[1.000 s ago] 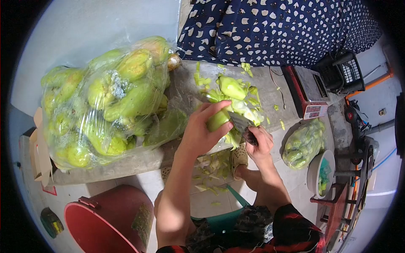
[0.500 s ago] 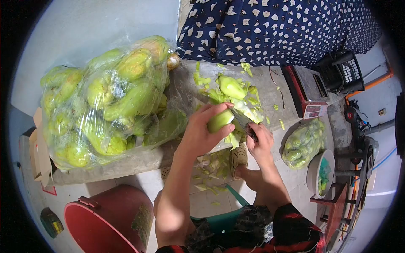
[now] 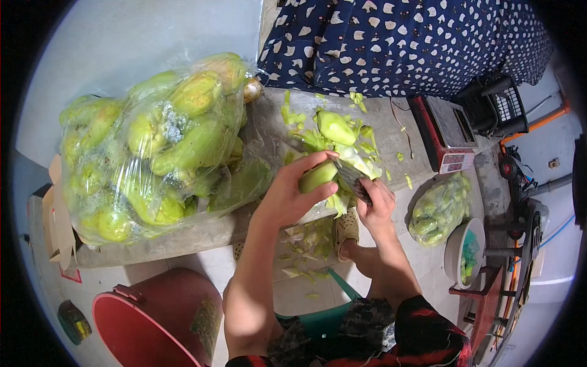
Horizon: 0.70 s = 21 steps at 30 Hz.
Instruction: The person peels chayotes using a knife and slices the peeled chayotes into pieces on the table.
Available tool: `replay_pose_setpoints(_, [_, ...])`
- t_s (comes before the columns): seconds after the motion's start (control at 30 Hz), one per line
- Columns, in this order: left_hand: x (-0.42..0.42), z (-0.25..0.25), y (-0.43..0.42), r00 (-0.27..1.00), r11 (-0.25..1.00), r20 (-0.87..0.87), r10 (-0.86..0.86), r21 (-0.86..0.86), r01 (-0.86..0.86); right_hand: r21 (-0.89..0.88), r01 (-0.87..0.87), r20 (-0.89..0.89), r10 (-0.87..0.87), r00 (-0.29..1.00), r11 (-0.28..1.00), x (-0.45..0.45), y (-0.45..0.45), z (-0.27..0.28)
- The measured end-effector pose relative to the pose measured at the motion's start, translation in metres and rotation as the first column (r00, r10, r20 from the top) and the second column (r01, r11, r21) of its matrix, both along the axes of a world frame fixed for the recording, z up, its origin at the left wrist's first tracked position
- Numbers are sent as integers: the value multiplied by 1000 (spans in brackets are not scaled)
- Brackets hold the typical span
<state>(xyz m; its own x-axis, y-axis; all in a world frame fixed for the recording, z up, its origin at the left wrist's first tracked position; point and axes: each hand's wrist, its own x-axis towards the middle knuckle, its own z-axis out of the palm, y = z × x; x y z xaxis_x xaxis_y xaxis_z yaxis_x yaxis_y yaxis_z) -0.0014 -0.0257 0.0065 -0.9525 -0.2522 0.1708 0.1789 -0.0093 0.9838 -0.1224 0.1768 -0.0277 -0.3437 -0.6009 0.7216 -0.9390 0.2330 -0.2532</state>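
Observation:
My left hand (image 3: 299,186) is closed around a pale green fruit (image 3: 318,177), which looks like a partly peeled unripe papaya. In my right hand (image 3: 377,199) is a dark, wide-bladed knife (image 3: 351,177), its blade against or very close to the fruit's right end. The fingers hide part of the knife's handle. Just beyond my hands, a second peeled green fruit (image 3: 335,127) rests on a heap of peelings (image 3: 365,164) on the concrete ledge (image 3: 269,113).
A clear plastic bag of large green fruits (image 3: 189,144) fills the ledge's left side. A red scale (image 3: 443,131) and black crate (image 3: 493,104) stand at right. Below are a red bucket (image 3: 159,315), a smaller filled bag (image 3: 441,209) and a white basin (image 3: 454,257). Peelings litter the floor.
The knife blade has turned slightly, showing more of its flat side. The held fruit has tilted a little; both hands stay in nearly the same place.

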Motion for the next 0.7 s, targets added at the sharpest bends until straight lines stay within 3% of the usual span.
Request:
replay_pose_setpoints(0.1, [0,-2,0,1000,1000,-1,12,-26,-12,-15,-5,17,5,1000,1000,-1,0,-5])
replay_pose_setpoints(0.2, [1,2,1,986,990,109,130,-75,-122,15,147,88,-148,985,989,-1,-1,-7])
replay_pose_setpoints(0.27, [0,-3,-2,947,950,141,287,-165,-263,250,296,165,-341,925,922,1,-6,-1])
replay_pose_setpoints(0.3, [-2,-7,-5,948,950,141,287,-166,-263,249,296,166,-342,925,922,2,-7,-2])
replay_pose_setpoints(0.37, [-5,-15,-9,909,940,252,332,-13,-340,453,312,260,-459,850,835,2,-10,-4])
replay_pose_setpoints(0.4, [-5,-11,-10,909,940,252,332,-13,-340,453,312,260,-459,850,835,3,-11,-7])
replay_pose_setpoints(0.47, [-2,3,-11,891,831,389,232,396,-390,504,274,293,-461,838,819,4,-14,-12])
replay_pose_setpoints(0.57, [0,1,-13,938,792,304,166,525,-310,540,257,239,-438,866,802,6,-20,-10])
replay_pose_setpoints(0.7, [2,1,-14,949,812,273,160,509,-284,551,237,211,-409,888,800,9,-30,-15])
